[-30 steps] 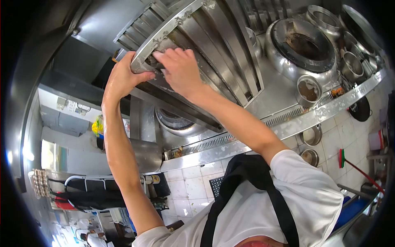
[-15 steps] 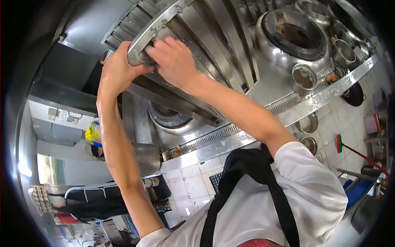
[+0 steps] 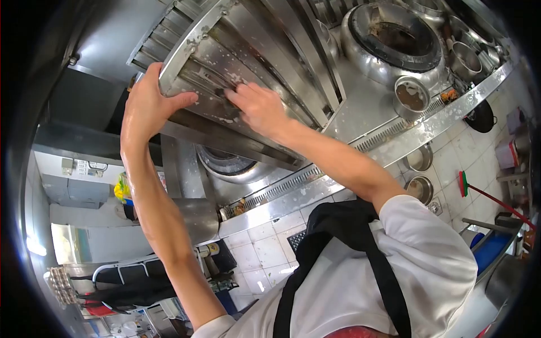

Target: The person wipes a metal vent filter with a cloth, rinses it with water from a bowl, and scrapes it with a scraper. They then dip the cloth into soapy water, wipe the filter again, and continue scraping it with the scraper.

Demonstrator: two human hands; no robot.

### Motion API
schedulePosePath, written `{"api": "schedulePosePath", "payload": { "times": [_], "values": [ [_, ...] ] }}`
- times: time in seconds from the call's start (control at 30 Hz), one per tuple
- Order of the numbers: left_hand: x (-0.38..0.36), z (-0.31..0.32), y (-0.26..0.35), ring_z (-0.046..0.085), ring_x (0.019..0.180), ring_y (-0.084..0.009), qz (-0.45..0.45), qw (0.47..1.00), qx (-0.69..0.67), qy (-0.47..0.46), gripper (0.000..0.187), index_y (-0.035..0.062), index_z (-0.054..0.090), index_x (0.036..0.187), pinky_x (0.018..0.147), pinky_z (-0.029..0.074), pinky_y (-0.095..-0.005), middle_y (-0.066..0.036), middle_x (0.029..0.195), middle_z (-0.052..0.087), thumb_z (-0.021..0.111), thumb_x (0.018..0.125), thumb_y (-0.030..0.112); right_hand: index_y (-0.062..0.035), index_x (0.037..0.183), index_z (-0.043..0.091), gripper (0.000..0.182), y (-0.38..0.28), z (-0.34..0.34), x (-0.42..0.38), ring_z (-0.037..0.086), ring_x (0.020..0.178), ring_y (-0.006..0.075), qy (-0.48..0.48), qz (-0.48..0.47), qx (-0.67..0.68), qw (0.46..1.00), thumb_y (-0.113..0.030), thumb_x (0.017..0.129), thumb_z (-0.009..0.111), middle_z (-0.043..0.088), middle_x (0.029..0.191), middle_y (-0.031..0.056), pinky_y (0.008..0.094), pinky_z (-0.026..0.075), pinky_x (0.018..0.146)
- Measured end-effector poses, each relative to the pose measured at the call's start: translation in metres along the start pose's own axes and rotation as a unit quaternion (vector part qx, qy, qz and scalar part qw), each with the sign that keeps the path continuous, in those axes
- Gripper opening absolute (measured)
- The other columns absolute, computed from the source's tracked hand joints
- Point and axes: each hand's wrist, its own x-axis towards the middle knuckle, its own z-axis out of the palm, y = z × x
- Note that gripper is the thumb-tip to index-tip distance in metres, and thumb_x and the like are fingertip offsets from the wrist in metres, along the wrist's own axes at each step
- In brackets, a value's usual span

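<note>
A large metal baffle filter (image 3: 265, 48) with long slats stands tilted over the stove, wet and dotted with foam. My left hand (image 3: 147, 104) grips its left edge, thumb on the slatted face and fingers behind the rim. Against the lower slats my right hand (image 3: 260, 108) is closed, its fingertips pressed to the metal. Something small and dark shows at those fingertips, too hidden to name. Below the filter, a wok burner (image 3: 228, 163) is partly covered.
Another round wok burner (image 3: 394, 36) stands to the right, with a metal pot of brown liquid (image 3: 411, 97) beside it. A slotted drain (image 3: 282, 188) runs along the stove's front edge. Metal bowls (image 3: 420, 188) and a red-handled brush (image 3: 463, 183) are on the tiled floor.
My right hand has moved right and down along the slats, away from my left hand. My left hand keeps its hold on the rim, and the filter appears slightly shifted left.
</note>
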Motion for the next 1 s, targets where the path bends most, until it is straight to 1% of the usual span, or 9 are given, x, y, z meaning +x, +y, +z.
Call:
{"api": "schedulePosePath", "payload": {
  "times": [0.07,0.13,0.27,0.33,0.43,0.53,0.67,0.8,1.0],
  "values": [
    [0.000,-0.002,0.006,0.071,0.096,-0.0369,-0.015,0.999,0.001,-0.028,0.069,0.0001,0.060,0.123,0.086,0.053,-0.0433,-0.022,0.102,0.074,0.091,0.069,0.030,-0.0138,0.120,0.064,0.056,-0.019,-0.012,0.045,0.063,0.082,0.0253,-0.025,-0.003,-0.069,0.997,-0.008,0.065,0.076,0.060,0.091,0.0034,0.0379,0.055,0.063],
    [0.000,-0.004,0.010,0.071,0.095,-0.0364,-0.006,1.000,-0.010,-0.029,0.068,-0.0007,0.060,0.122,0.085,0.053,-0.0426,-0.022,0.102,0.074,0.091,0.069,0.029,-0.0138,0.121,0.063,0.057,-0.021,-0.004,0.089,0.065,0.084,0.0228,0.048,-0.057,-0.034,0.997,-0.009,0.065,0.076,0.061,0.093,0.0012,0.0355,0.056,0.064],
    [0.000,-0.002,-0.001,0.072,0.094,-0.0342,0.005,1.000,-0.009,-0.030,0.066,-0.0014,0.060,0.122,0.084,0.054,-0.0419,-0.022,0.101,0.074,0.090,0.071,0.028,-0.0144,0.111,0.062,0.042,0.004,0.000,0.021,0.065,0.074,0.0190,0.007,-0.041,-0.054,0.998,-0.014,0.071,0.074,0.056,0.080,-0.0004,0.0351,0.053,0.060],
    [0.003,-0.001,0.000,0.072,0.092,-0.0314,0.013,0.999,-0.029,-0.022,0.065,-0.0026,0.060,0.122,0.084,0.054,-0.0405,-0.021,0.101,0.074,0.090,0.071,0.024,-0.0139,0.111,0.063,0.040,-0.006,0.000,0.051,0.063,0.067,0.0184,-0.007,-0.045,-0.084,0.995,-0.016,0.073,0.073,0.056,0.077,-0.0008,0.0336,0.051,0.057],
    [0.006,-0.002,-0.002,0.071,0.091,-0.0291,0.013,0.998,-0.036,-0.044,0.065,-0.0029,0.059,0.124,0.084,0.054,-0.0397,-0.020,0.101,0.074,0.090,0.072,0.022,-0.0139,0.110,0.065,0.032,-0.004,0.007,0.073,0.062,0.067,0.0155,0.104,-0.094,-0.065,0.988,-0.017,0.079,0.069,0.056,0.077,-0.0022,0.0322,0.049,0.056],
    [0.000,-0.002,-0.001,0.070,0.088,-0.0277,0.005,0.996,-0.074,-0.049,0.066,-0.0028,0.058,0.125,0.083,0.054,-0.0386,-0.019,0.100,0.074,0.090,0.072,0.020,-0.0152,0.111,0.067,0.032,0.001,-0.008,0.042,0.061,0.067,0.0140,0.017,-0.101,-0.090,0.991,-0.018,0.079,0.068,0.054,0.075,-0.0028,0.0311,0.049,0.058],
    [0.018,0.004,-0.008,0.069,0.087,-0.0246,0.071,0.996,-0.051,-0.021,0.066,-0.0015,0.058,0.126,0.081,0.054,-0.0376,-0.017,0.098,0.074,0.090,0.072,0.019,-0.0164,0.111,0.069,0.032,0.005,0.005,0.062,0.060,0.065,0.0137,0.074,-0.108,-0.076,0.988,-0.019,0.079,0.067,0.053,0.074,-0.0037,0.0304,0.047,0.056],
    [0.023,0.004,0.006,0.069,0.085,-0.0204,0.047,0.996,-0.059,-0.041,0.062,-0.0005,0.058,0.127,0.080,0.054,-0.0353,-0.015,0.098,0.074,0.086,0.073,0.010,-0.0175,0.112,0.069,0.031,-0.001,-0.001,0.100,0.060,0.065,0.0139,0.099,-0.112,-0.056,0.987,-0.019,0.081,0.065,0.053,0.074,-0.0041,0.0298,0.046,0.055],
    [0.018,0.001,0.012,0.069,0.086,-0.0210,0.035,0.995,-0.074,-0.060,0.062,-0.0007,0.058,0.126,0.080,0.055,-0.0353,-0.015,0.100,0.074,0.088,0.072,0.010,-0.0168,0.111,0.067,0.031,0.007,-0.008,0.057,0.059,0.067,0.0110,0.056,-0.102,-0.131,0.984,-0.023,0.081,0.067,0.054,0.076,-0.0054,0.0293,0.045,0.058]
  ]
}}
